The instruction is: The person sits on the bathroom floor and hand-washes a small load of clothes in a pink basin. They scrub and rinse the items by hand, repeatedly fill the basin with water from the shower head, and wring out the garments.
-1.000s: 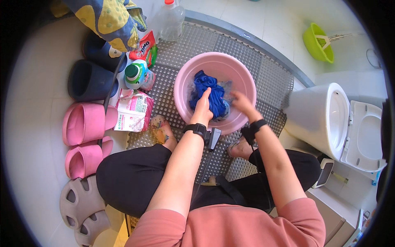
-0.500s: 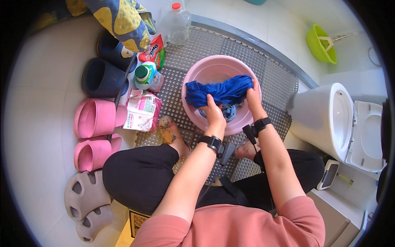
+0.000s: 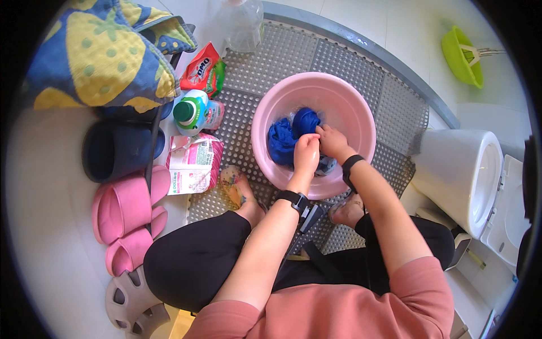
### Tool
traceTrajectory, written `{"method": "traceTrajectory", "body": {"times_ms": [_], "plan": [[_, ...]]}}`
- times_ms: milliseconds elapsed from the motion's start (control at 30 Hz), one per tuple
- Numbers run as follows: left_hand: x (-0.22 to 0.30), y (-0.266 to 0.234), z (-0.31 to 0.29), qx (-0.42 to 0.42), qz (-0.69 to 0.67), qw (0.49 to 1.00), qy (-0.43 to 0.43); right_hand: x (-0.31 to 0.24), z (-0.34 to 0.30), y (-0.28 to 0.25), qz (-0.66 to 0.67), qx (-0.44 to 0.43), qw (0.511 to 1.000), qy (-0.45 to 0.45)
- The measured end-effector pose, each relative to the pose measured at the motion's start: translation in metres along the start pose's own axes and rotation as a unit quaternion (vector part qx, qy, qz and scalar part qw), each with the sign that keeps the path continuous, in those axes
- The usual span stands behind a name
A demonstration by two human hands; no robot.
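A pink plastic basin [image 3: 361, 110] stands on the grey mat, with a wet, deep-blue cloth [image 3: 280, 141] bunched in it. Part of the cloth bulges up in a rounded lump beside my fingers. My left hand [image 3: 306, 152] is closed on the cloth's near side, over the basin. Close against it, my right hand [image 3: 335, 141] has its fingers curled in at the lump, gripping the cloth; its fingertips are partly hidden. Beneath my hands lies a lighter blue piece of fabric [image 3: 326, 165], mostly covered.
Left of the basin are a red-green detergent bag [image 3: 201, 70], a green-capped bottle [image 3: 192, 113] and a pink-white packet [image 3: 195, 164]. Pink slippers [image 3: 121, 206] and a patterned towel [image 3: 101, 56] are farther left. A white toilet [image 3: 451, 169] stands right; a lime-green basin [image 3: 460, 56] is behind.
The blue cloth, stretched between both hands before, is now lower and bunched in the basin. My hands have come close together, the right moving left. The view has shifted slightly.
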State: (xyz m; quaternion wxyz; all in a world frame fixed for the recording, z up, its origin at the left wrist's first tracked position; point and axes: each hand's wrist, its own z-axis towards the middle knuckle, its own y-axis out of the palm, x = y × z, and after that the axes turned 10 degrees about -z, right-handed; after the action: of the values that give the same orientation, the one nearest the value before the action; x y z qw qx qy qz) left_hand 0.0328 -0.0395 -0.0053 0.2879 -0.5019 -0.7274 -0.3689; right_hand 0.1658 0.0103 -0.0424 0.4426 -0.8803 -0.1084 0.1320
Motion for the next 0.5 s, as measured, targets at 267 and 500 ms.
{"method": "traceTrajectory", "body": {"times_ms": [267,500], "plan": [[0.006,-0.012,0.016,-0.012,0.285,0.947,0.145,-0.010,-0.007,-0.029,0.146,0.093,0.983,0.062],[0.017,-0.024,0.018,-0.072,0.303,0.927,0.208,-0.025,-0.077,-0.165,0.145,0.232,0.946,-0.172]]}}
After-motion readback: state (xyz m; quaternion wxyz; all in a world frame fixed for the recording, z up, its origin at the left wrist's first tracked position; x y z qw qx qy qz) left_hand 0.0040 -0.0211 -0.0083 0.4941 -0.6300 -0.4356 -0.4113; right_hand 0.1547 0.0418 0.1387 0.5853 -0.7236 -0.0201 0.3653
